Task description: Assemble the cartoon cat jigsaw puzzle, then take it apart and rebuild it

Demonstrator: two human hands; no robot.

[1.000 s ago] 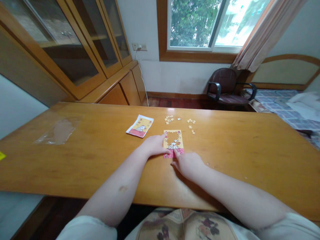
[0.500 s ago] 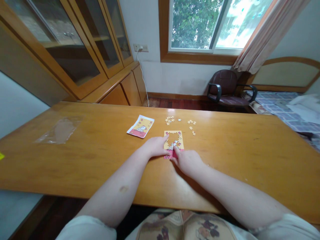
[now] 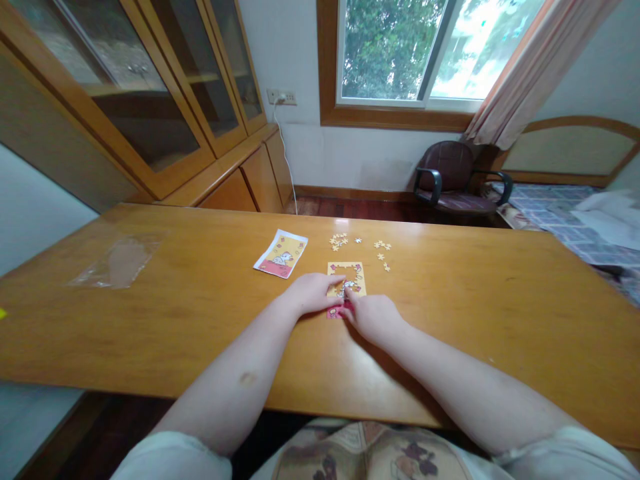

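Observation:
A partly assembled jigsaw puzzle [image 3: 331, 268] with a yellow top and a pink lower band lies flat on the table, a gap in its upper middle. My left hand [image 3: 314, 292] rests on its left side, thumb and fingers spread apart over the picture. From the right, my right hand [image 3: 374, 313] reaches in, its index fingertip touching the white figure near the centre and its thumb lower on the pink band. Neither hand visibly grips a piece. Beyond the puzzle lie a cluster of loose puzzle pieces [image 3: 339, 241], a single puzzle piece [image 3: 358, 240] and several more pieces [image 3: 383, 245] to the right.
A reference picture card [image 3: 282, 253] lies left of the puzzle. Farther left, a clear plastic bag [image 3: 120, 260] is on the wooden table [image 3: 200, 320]. Past the table stand a glass-door cabinet [image 3: 200, 100], an office chair [image 3: 450, 173] and a bed [image 3: 560, 207].
My left hand's upper finger has shifted right, farther across the puzzle. My right index fingertip has moved slightly up and left. The loose pieces stay where they were.

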